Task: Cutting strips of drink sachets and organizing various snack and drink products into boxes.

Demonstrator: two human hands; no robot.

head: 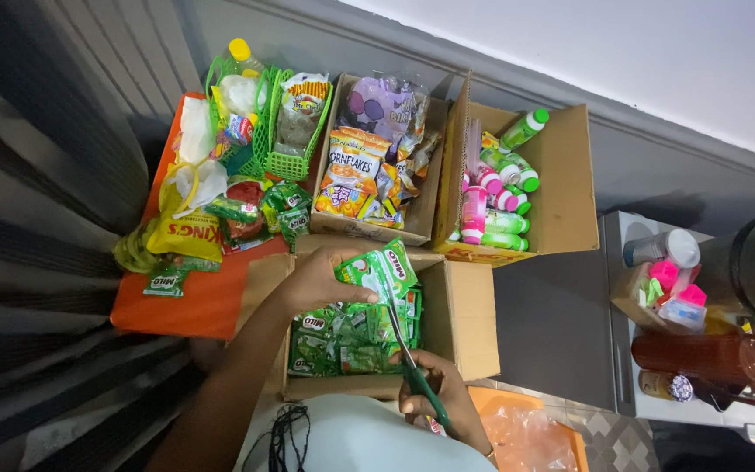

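Note:
My left hand point(321, 281) holds up a strip of green sachets point(379, 269) over an open cardboard box point(469, 319) filled with more green sachets point(347, 336). My right hand point(434, 389) grips green-handled scissors point(412, 367), blades pointing up at the lower edge of the held strip. Both hands are above the near half of the box.
A second box point(430, 197) behind holds cereal packets and snack bags. A third box point(570, 175) holds green and pink bottles. Green baskets point(286, 162) and yellow packets rest on an orange surface point(203, 301) at left. A grey shelf point(622, 350) with jars stands at right.

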